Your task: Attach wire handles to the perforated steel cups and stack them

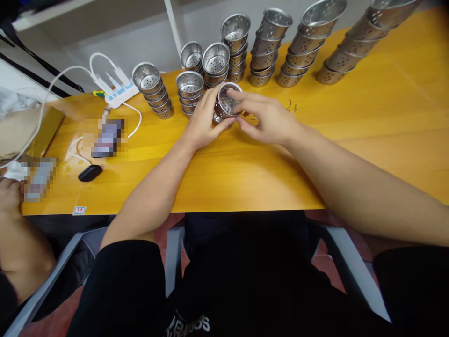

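Observation:
Tilted toward me over the yellow table [242, 187] is a perforated metal cup [227, 104]. My left hand [205, 119] wraps round its left side, thumb along the lower edge. At the cup's right rim is my right hand [268, 114], one finger reaching into the opening and the thumb and another finger near the lower rim; whether these fingers pinch something small cannot be made out. Right behind the held cup stands a short stack of similar cups [215, 58]. Thin brownish curved pieces [292, 107] lie on the table beyond my right wrist.
More cup stacks line the back, such as a left stack [147, 77] and a tall leaning stack [351, 51] at right. A white power strip [121, 93] with cables, a blurred phone [108, 138] and a black oval object [90, 173] lie left. Another person's arm [21, 248] rests far left.

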Tool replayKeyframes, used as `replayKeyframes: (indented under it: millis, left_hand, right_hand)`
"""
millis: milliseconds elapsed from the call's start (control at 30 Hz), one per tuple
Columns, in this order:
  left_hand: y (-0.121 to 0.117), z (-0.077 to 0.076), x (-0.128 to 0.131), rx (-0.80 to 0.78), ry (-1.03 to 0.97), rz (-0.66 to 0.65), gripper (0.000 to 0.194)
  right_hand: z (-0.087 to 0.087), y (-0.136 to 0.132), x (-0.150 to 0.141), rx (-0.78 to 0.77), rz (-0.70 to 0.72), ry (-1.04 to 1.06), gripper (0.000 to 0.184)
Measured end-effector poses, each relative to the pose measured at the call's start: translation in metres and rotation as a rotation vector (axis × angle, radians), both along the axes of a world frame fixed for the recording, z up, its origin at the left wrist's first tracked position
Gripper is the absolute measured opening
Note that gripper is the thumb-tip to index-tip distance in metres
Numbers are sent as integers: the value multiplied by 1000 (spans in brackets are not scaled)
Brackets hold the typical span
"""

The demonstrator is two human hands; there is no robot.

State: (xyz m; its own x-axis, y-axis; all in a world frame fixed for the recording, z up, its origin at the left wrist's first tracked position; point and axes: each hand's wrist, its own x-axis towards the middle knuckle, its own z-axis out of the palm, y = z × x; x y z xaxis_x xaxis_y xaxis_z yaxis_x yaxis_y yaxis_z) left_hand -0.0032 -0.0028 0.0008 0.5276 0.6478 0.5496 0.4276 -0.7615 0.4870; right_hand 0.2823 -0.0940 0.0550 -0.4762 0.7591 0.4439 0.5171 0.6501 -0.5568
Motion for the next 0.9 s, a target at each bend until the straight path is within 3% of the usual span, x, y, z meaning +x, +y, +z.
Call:
replayKeyframes:
  millis: [300,633,733,900]
  left_hand:
    - [-6,8,-4,8,-33,75,114]
    - [-11,14,0,-20,-17,68,105]
    - [-12,13,3,-2,-2,34,100]
    - [-12,12,6,3,7,30,88]
  right_hand:
    - [1,-11,-8,24,-22,1,78]
    - [-3,0,9,-22,-186,124,80]
    - [-6,3,10,-61,-186,119,79]
    - [-16,9,5,-74,-134,156,93]
